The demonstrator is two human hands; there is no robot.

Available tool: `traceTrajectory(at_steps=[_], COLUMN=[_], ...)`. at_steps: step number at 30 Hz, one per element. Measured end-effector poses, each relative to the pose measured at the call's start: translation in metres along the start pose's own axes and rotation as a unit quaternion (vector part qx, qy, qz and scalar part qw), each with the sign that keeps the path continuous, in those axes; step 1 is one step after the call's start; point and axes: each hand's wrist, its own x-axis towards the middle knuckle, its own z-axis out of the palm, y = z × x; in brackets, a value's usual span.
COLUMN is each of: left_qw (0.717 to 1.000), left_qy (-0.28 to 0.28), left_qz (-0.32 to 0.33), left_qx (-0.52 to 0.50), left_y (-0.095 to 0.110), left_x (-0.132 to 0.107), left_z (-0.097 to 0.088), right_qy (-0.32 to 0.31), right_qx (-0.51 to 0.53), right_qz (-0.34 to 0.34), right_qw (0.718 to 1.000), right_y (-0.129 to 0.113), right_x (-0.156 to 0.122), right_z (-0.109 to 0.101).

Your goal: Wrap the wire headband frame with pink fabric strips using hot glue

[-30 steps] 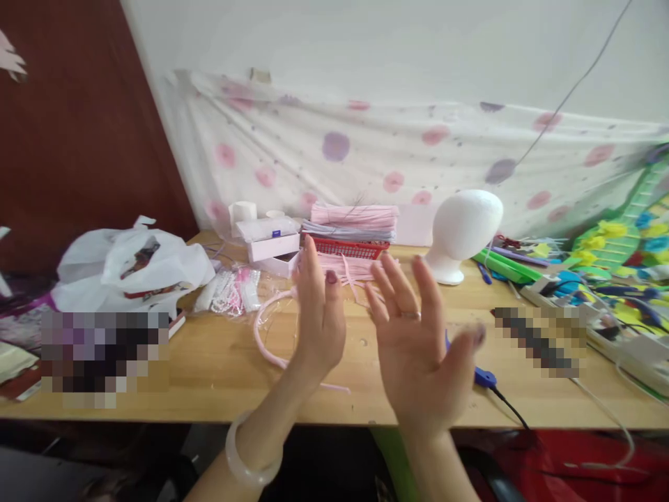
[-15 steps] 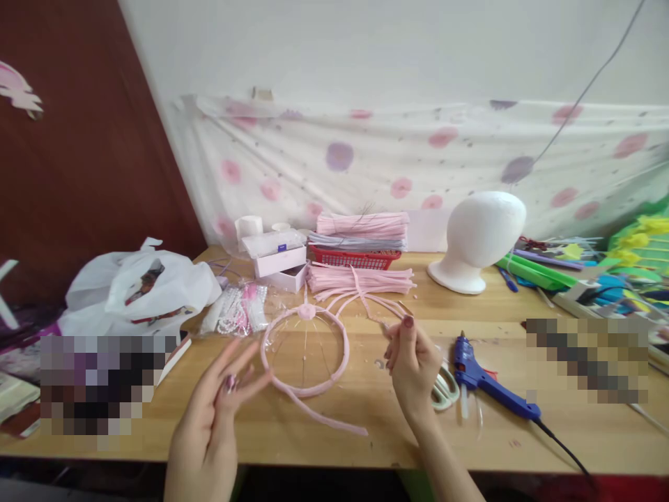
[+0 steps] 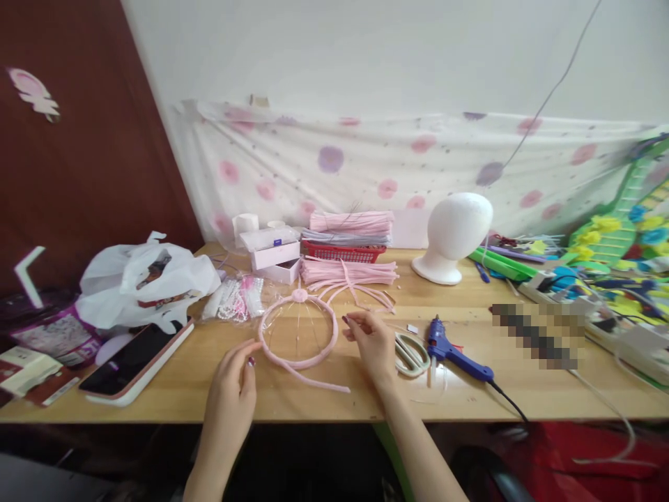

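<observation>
A pink ring [image 3: 303, 364] wrapped in fuzzy pipe cleaner lies on the table between my hands. A small pink knot [image 3: 300, 295] sits at its far side, and thin wires cross its inside. From its near side a loose pink pipe cleaner end [image 3: 327, 385] runs to the right. My left hand [image 3: 233, 376] is at the ring's left edge, fingers stretched out and thumb apart; whether the fingertips touch it I cannot tell. Just right of the ring, my right hand [image 3: 373, 345] has its fingers loosely bent and apart, with nothing visible in them.
Scissors [image 3: 412, 355] and a blue glue gun [image 3: 460, 359] lie right. Behind are pink pipe cleaner bundles [image 3: 360, 272], a red basket [image 3: 345, 252] and a white foam head [image 3: 457, 230]. A phone [image 3: 139, 362], plastic bag [image 3: 120, 293] and bagged beads [image 3: 237, 298] lie left.
My right hand has moved left and down from near the scissors to beside the ring, its pinched fingers now loosened. My left hand has come to the ring's edge. The camera view has shifted right.
</observation>
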Motion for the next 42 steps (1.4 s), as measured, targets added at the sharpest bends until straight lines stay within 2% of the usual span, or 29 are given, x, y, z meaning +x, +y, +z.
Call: traceTrajectory(at_steps=[2, 7, 11, 17, 20, 25, 32, 36, 42], left_qw=[0.997, 0.991, 0.984, 0.983, 0.987, 0.995, 0.993, 0.982, 0.973], left_qy=[-0.014, -0.041, -0.031, -0.016, -0.010, 0.009, 0.073, 0.064, 0.021], left_qz=[0.045, 0.066, 0.075, 0.081, 0.076, 0.050, -0.073, -0.110, -0.107], left_qx=[0.054, 0.113, 0.158, 0.164, 0.143, 0.081, -0.065, -0.143, -0.204], left_y=[-0.011, -0.030, -0.029, -0.025, -0.025, -0.022, -0.016, -0.011, -0.001], left_x=[-0.003, -0.013, -0.024, -0.028, -0.028, -0.027, -0.028, -0.030, -0.033], left_z=[0.003, 0.020, 0.030, 0.032, 0.032, 0.031, 0.015, 0.003, -0.003], right_qy=[-0.028, -0.076, -0.076, -0.087, -0.099, -0.088, -0.156, -0.171, -0.164], right_qx=[-0.027, -0.088, -0.118, -0.140, -0.147, -0.173, -0.198, -0.202, -0.202], right_qz=[-0.011, -0.034, -0.045, -0.103, -0.130, -0.112, -0.085, -0.066, -0.045], right_qw=[0.999, 0.993, 0.989, 0.981, 0.976, 0.975, 0.964, 0.962, 0.964], right_y=[-0.002, -0.001, 0.003, -0.001, 0.000, 0.010, 0.010, 0.006, -0.004], right_x=[-0.003, -0.009, -0.009, -0.009, -0.010, -0.006, -0.010, -0.014, -0.021], right_z=[0.001, 0.005, 0.005, 0.015, 0.029, 0.045, 0.045, 0.044, 0.039])
